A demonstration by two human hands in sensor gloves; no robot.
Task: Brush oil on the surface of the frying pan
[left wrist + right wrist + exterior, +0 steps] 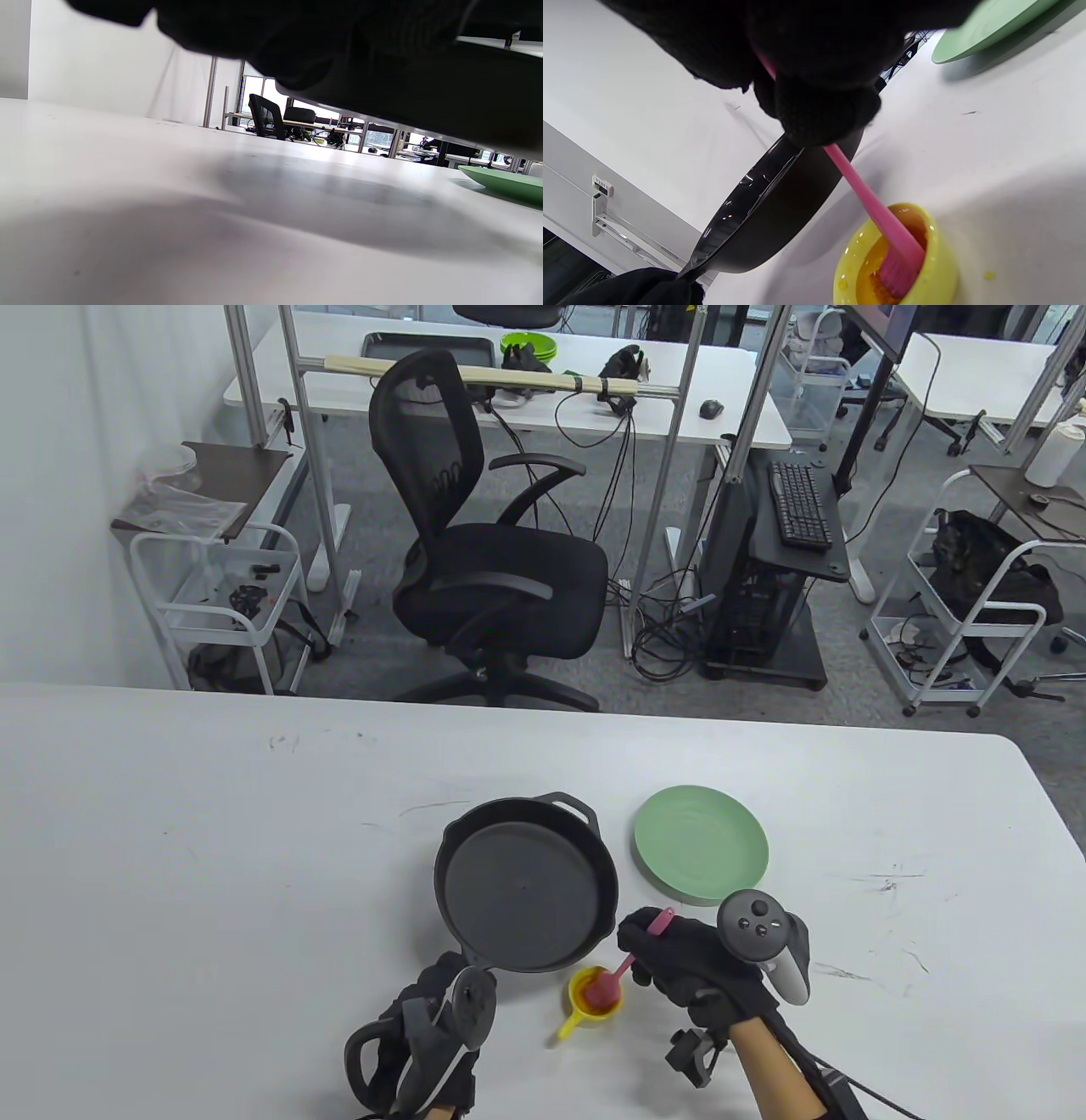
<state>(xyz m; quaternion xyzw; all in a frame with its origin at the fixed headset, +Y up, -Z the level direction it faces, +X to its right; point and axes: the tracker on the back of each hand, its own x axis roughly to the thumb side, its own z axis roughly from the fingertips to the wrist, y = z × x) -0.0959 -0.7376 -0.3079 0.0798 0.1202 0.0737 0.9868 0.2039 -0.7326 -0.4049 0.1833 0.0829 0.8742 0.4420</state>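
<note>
Pink brush (pixel 629 963) pinched by right hand (pixel 691 959) (left hand (pixel 433 1010) grips pan handle (pixel 472 963)).

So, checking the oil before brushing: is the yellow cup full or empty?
Partly full: the yellow cup holds amber oil, with the pink brush head dipped in it.

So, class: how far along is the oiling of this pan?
Done: the right hand holds the brush. In hand: its head is dipped in the yellow oil cup, while the left hand grips the pan handle. Left: the pan's surface looks dry, unbrushed.
</note>
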